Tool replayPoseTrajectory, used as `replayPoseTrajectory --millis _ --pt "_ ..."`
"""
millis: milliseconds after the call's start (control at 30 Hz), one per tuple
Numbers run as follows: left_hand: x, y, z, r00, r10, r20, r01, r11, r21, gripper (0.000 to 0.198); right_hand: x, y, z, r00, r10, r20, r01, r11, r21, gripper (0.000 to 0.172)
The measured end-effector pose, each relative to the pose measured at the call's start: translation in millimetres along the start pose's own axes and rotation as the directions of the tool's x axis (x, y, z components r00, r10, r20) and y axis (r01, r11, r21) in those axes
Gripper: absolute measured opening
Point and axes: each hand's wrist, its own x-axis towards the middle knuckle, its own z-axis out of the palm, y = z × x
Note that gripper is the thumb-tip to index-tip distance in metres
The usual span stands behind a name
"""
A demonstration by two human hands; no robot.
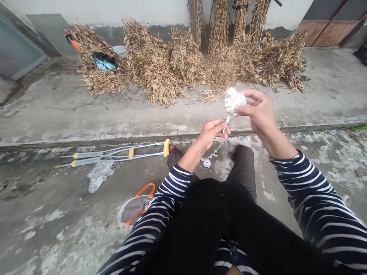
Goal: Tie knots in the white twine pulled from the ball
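My right hand (259, 109) holds a white bundle (233, 101) by its right side, between thumb and fingers. Thin dark lines cross the bundle. A narrow white strip (227, 123) hangs from its lower edge, and my left hand (212, 133) pinches the strip's lower end. Below my hands, a small white roll (205, 163) lies on the ground between my feet, with a loose pale strand beside it.
Crutches (120, 153) with yellow pads lie at the left, beside a clear plastic bag (99, 173). An orange-handled bag (133, 210) sits nearer. Dried plant bundles (160, 67) lean along the wall behind a low concrete step (129, 114).
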Motion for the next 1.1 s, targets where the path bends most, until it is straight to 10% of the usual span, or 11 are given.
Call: replayPoseTrajectory --millis 300,1100 --pt "-3.0 0.5 -20.0 0.971 -0.156 0.180 0.182 0.973 -0.138 0.035 1.2 -7.5 -2.6 0.999 -0.011 0.038 0.011 1.000 0.001 0.046" --pt "3.4 8.9 -11.5 0.983 -0.171 0.061 0.177 0.980 -0.094 0.032 -13.5 -16.3 -8.7 0.996 -0.001 0.086 0.001 1.000 -0.007 0.050"
